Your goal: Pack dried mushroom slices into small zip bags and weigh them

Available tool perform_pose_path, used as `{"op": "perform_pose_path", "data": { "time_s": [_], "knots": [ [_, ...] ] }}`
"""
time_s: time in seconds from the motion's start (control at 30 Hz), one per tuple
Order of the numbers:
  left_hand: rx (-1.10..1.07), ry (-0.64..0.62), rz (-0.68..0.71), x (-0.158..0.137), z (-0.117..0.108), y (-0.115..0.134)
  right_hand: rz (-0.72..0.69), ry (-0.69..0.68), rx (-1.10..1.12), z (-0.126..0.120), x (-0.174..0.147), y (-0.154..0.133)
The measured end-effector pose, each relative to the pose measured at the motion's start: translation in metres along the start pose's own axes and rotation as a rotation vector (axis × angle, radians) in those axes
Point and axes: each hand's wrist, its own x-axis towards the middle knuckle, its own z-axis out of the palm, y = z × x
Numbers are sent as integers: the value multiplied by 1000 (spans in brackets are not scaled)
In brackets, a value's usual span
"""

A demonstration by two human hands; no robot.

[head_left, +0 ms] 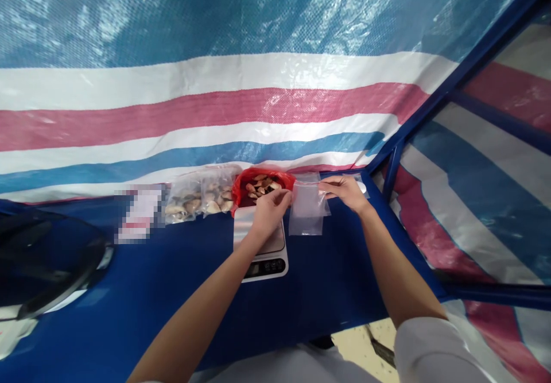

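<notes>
The right hand (344, 192) pinches the upper right of a clear bag (307, 202); the left hand (272, 211) has thumb and fingertips together near its left edge, but whether they grip it I cannot tell. The bag looks unfilled, right of the scale (279, 256) on the counter (327, 291). Farther left, two packed bags (185, 204) seem done; loose pieces (259, 186) are left in the red bag (284, 177).

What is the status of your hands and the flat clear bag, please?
Right hand pinching flat clear bag by right edge. Left hand over scale, grip unclear. Red bag just behind scale.
</notes>
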Motion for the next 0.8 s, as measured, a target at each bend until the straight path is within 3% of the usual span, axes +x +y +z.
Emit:
{"op": "perform_pose_path", "data": {
  "time_s": [0.2, 0.37, 0.5, 0.7, 0.8],
  "knots": [
    [413, -10, 443, -7, 15, 0, 54, -23, -61, -31, 33, 1],
    [734, -195, 652, -9, 37, -4, 53, -38, -158, -34, 55, 6],
    [885, -312, 664, -10, 48, -9, -24, -60, -270, -30, 66, 13],
    [948, -339, 608, -11, 50, -24, -138, -78, -398, -17, 77, 24],
    [982, -338, 577, -11, 51, -29, -257, -66, -568, -12, 80, 25]
  ]
}}
